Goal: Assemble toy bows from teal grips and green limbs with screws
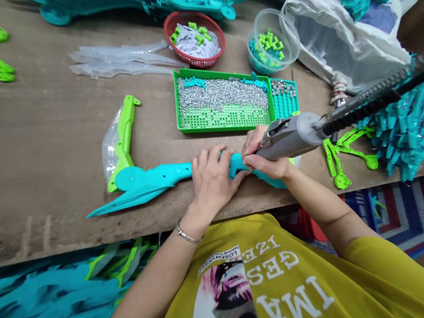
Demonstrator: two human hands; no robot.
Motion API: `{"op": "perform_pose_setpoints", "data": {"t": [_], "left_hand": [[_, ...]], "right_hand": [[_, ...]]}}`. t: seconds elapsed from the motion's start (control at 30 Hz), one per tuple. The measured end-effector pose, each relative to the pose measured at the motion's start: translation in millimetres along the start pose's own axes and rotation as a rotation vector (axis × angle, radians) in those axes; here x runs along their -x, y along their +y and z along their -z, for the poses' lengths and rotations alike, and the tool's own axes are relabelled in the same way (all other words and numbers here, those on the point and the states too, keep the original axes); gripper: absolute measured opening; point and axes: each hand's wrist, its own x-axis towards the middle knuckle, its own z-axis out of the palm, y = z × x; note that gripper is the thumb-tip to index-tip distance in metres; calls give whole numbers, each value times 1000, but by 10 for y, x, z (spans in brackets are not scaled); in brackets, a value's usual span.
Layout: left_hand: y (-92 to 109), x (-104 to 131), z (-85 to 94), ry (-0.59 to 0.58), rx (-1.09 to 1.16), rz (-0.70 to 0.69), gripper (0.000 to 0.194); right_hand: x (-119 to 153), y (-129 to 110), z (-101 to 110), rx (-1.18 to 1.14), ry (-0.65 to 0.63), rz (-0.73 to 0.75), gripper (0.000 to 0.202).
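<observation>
On tabletop (pixel 47 151): long turquoise part (pixel 155 180) and gray power tool (pixel 292 136), both in hand.
Has turquoise part lying lengthwise near the front edge, pointed end to the left; tilts power tool over the right portion of the part, tip hidden from view. Beyond the part, green tray (pixel 222 117); at the part's left end, lime-green piece (pixel 126 132), contact unclear. Clasps middle of the part with left grip (pixel 215 177), closed over it; wraps right grip (pixel 271 166) closely around front of the tool. Inside tray, heap of small metal fasteners (pixel 222 93).
</observation>
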Motion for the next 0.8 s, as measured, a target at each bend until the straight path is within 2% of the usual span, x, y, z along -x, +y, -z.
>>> {"op": "perform_pose_setpoints", "data": {"t": [0.1,0.17,0.33,0.43,0.57,0.67,0.8], "left_hand": [[3,-2,30,-12,-7,1,41],[-34,-5,67,-13,-16,-6,45],[-262,-14,197,25,-48,11,50],[-334,11,259,73,-81,26,53],[-199,109,243,118,-67,-32,63],[-23,189,150,110,-26,-95,74],[148,237,0,62,-15,-103,89]], "right_hand": [[-95,-37,56,-89,-126,132,24],[-192,-82,119,-139,-81,186,27],[-547,-74,331,-125,409,273,37],[-726,46,407,-78,534,250,44],[-822,212,407,-48,565,246,45],[-837,274,392,-11,552,225,44],[-855,270,384,5,563,208,42]]}}
